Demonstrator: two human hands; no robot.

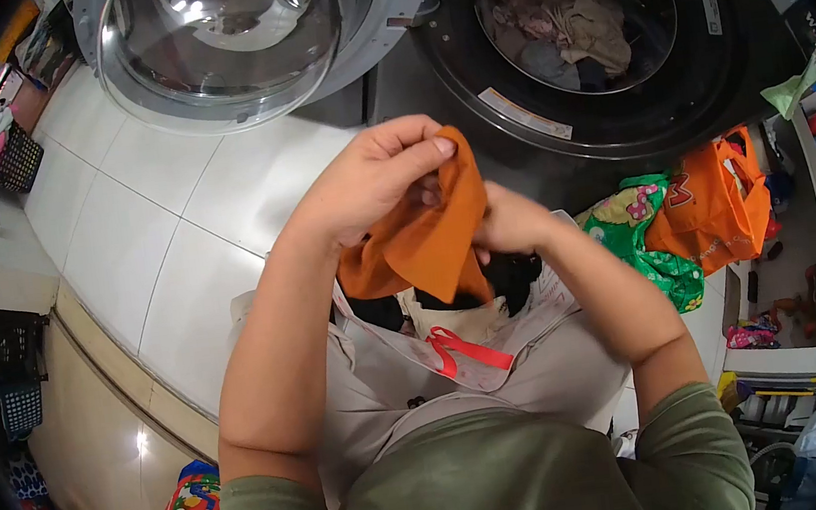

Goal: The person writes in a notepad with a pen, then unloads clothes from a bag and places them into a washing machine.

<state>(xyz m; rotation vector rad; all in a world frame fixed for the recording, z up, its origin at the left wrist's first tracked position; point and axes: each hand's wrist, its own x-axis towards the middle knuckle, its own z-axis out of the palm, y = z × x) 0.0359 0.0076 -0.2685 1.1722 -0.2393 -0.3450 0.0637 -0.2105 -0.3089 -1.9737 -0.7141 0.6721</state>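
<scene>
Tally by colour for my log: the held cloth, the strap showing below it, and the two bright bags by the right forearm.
Orange: 2 (cloth, lettered bag)
Green: 1 (patterned bag)
Red: 1 (strap)
Total: 4

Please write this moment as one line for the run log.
left hand: pinching orange cloth | right hand: at same cloth, partly hidden | below: open bag, red strap | ahead: clothes behind round glass
</scene>
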